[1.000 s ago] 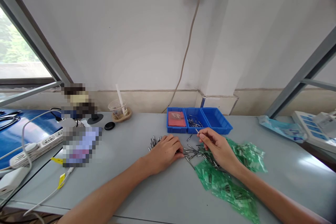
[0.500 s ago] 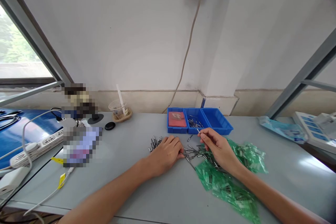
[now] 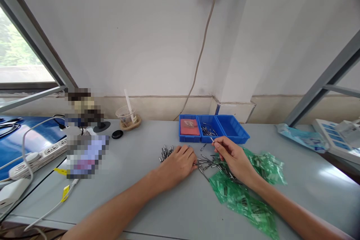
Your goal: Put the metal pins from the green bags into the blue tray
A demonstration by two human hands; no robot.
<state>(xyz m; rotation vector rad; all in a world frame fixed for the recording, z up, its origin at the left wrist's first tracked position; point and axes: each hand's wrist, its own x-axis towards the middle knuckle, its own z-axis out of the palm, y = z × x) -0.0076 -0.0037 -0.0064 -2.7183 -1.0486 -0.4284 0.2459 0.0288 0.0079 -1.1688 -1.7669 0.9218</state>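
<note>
My right hand [image 3: 234,159] pinches a thin metal pin [image 3: 212,140] between thumb and fingertips, just in front of the blue bins. My left hand [image 3: 180,163] rests low over the table with its fingers curled; whatever they hold is hidden. Left of it lies a bunch of short metal pins [image 3: 165,153]. Between the two hands a loose pile of similar pins [image 3: 206,162] spreads out, partly under my right hand. One pin [image 3: 203,147] lies apart near the bins. Green plastic bags [image 3: 247,202] with pins inside lie beneath and beside my right forearm.
Three joined blue bins [image 3: 230,129] stand at the back; the left one holds a red packet [image 3: 189,126], the middle one pins. Further left are a plastic cup [image 3: 126,116], a black round lid [image 3: 117,134], a blurred phone-like object [image 3: 90,155] and a power strip [image 3: 42,159].
Hardly anything differs. The view has shifted very slightly; both hands keep their places, and the pin stays in my right fingertips.
</note>
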